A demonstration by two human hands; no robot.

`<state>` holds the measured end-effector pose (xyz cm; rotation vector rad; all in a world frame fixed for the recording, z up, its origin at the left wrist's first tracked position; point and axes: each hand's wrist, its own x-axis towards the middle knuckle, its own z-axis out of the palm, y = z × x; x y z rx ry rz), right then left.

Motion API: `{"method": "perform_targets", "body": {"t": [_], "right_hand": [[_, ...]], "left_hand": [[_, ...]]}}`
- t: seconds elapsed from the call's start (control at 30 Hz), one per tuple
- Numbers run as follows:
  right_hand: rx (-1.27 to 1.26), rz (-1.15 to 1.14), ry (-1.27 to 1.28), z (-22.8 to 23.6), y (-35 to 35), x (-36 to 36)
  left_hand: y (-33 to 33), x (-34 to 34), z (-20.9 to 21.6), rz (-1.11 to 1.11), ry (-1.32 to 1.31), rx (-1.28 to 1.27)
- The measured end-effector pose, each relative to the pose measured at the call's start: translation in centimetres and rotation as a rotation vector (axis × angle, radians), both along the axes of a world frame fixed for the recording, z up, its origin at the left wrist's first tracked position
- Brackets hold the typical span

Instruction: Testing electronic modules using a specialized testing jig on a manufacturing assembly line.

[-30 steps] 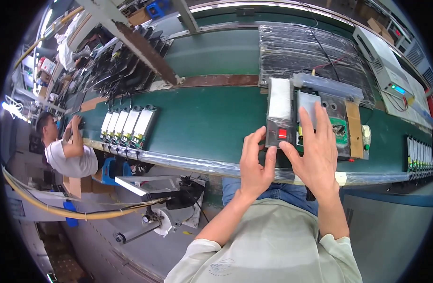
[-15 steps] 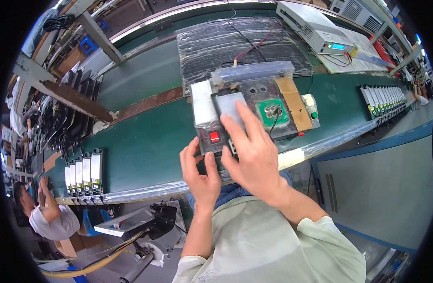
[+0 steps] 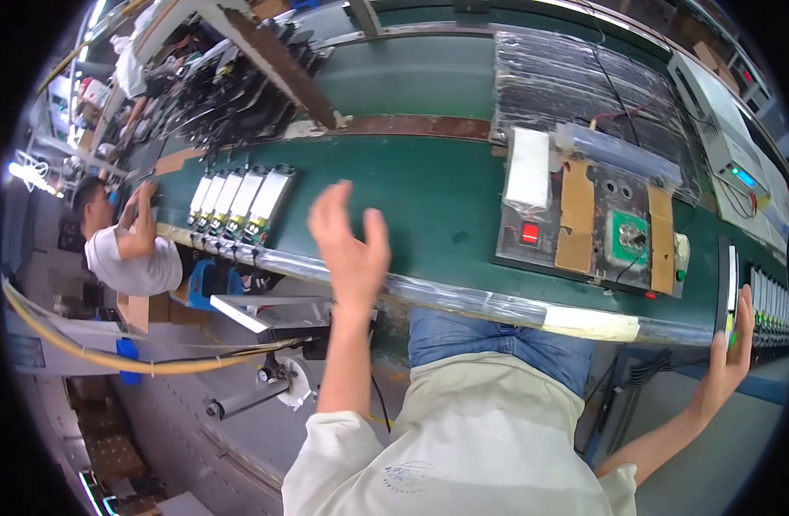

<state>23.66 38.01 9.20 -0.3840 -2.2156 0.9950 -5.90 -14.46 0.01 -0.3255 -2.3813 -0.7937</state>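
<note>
At the far right, my right hand [image 3: 735, 340] has its thumb and fingers around the near end of a slim black-cased module with a pale face [image 3: 730, 284]. That module stands at the left end of a row of similar modules [image 3: 771, 305]. My left hand [image 3: 351, 249] is above the bench's front edge, fingers apart and holding nothing. Nearest to it, on the left, lies another row of silver-faced modules [image 3: 240, 202]. Between my hands sits a black test fixture [image 3: 575, 189] with a red switch [image 3: 529, 233], cardboard strips and a green circuit board [image 3: 628, 238].
The green bench [image 3: 429, 198] has a plastic-wrapped front edge. A wrapped black board [image 3: 549, 77] lies behind the fixture, and an instrument with a lit display [image 3: 730, 146] stands at the back right. A co-worker [image 3: 132, 236] is at the far left, beyond heaped black parts [image 3: 231, 86].
The module on the fixture has been lifted off; my right hand has carried one to the right-hand row. My left hand has left the fixture and moved left. The view has shifted.
</note>
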Motion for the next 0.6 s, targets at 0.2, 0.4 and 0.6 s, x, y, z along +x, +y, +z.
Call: {"method": "perform_targets", "body": {"t": [0.2,0.4,0.6], "right_hand": [[0.261,-0.233,-0.277,-10.3,14.1,0.0],[0.375,-0.081,-0.326,-13.0,21.0,1.7],[0.728,-0.420,-0.576,-13.3,24.9,1.4]], "left_hand": [[-14.5,-5.0,-1.6,0.635,-0.211,-0.378],[-15.9,-4.4,-0.4,0.314,-0.231,-0.354],[-11.4,-5.5,3.3,0.288,-0.430,-0.438]]}}
